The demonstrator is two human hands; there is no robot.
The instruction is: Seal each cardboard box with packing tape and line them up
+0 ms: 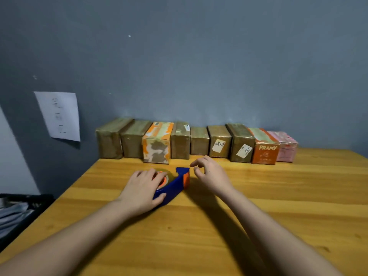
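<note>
Wooden table (278,196) carries nine taped cardboard boxes (199,144) lined up side by side against the grey wall. One orange box (265,153) reads "PRAMY"; a brown box (219,145) has a sticker reading "07". Your left hand (143,189) lies on the blue-and-orange tape dispenser (173,185), thumb curled against its handle. Your right hand (211,174) hovers just beside it, fingers loosely curled, holding nothing.
</note>
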